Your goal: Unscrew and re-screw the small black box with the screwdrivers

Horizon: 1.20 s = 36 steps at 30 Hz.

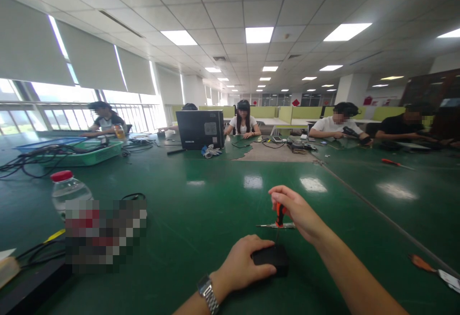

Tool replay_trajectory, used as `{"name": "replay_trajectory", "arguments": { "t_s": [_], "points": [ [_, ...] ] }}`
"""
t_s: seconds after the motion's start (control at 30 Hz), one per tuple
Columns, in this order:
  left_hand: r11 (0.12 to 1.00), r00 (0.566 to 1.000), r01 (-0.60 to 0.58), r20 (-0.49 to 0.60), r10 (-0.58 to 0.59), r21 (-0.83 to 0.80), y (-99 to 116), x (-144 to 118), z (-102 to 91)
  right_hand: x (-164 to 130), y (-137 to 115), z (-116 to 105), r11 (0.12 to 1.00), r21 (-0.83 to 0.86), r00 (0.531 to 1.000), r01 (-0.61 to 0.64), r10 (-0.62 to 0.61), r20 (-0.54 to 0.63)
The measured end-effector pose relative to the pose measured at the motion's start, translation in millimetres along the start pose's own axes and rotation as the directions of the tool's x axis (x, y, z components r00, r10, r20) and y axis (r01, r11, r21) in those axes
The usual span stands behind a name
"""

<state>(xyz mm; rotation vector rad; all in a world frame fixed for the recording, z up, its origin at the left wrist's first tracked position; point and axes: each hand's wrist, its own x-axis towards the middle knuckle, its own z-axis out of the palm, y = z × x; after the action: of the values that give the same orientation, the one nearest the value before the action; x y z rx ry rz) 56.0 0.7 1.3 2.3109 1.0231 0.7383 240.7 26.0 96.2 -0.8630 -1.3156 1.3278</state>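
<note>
Head view: a long green desk [201, 200] runs across the room, with four or five other people seated along its far side, well apart from the work. Near left stands a clear water bottle [68, 193] with a red cap, a black cable [133, 196] looping just behind it. Further left, a green tray [89, 154] carries tangled cables. At mid-desk a black computer case [200, 129] stands upright, with a pair of gloves [211, 151] lying just in front of it. Far right lies a red-handled screwdriver [395, 163]; at the near right edge, another tool with an orange handle [429, 268]. The stretch of desk directly in front of the hands holds only a small metal tool [276, 225], lying flat just behind the work. The left hand [244, 262], a metal watch [207, 293] on its wrist, rests over a small black device [271, 259] on the desk near the front edge; fingers curled over its left side and top, pressing it down. The right hand [296, 212] is raised just above and behind the device, fingers closed around an orange-handled screwdriver [279, 213] held upright, shaft pointing down toward the device; whether the tip touches it cannot be told.
</note>
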Motion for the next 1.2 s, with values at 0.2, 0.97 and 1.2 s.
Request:
{"name": "replay_trajectory", "arguments": {
  "t_s": [0.2, 0.97, 1.2],
  "points": [
    [1.000, 1.000, -0.004, -0.001, 0.004, 0.009, -1.0, 0.2, 0.8, -0.3, 1.0, 0.3, 0.999, -0.027, 0.995, 0.046, -0.048, -0.092],
    [0.998, 0.999, -0.041, -0.006, 0.042, 0.048, 1.7, -1.1, 0.3, -2.5, 7.0, 9.7, 0.958, 0.282, 0.998, 0.054, -0.048, -0.029],
    [0.995, 0.999, -0.052, 0.010, 0.051, 0.088, 0.4, -1.2, 1.6, -15.6, 13.1, 28.4, 0.909, 0.416, 0.985, 0.008, -0.079, 0.154]
  ]
}}
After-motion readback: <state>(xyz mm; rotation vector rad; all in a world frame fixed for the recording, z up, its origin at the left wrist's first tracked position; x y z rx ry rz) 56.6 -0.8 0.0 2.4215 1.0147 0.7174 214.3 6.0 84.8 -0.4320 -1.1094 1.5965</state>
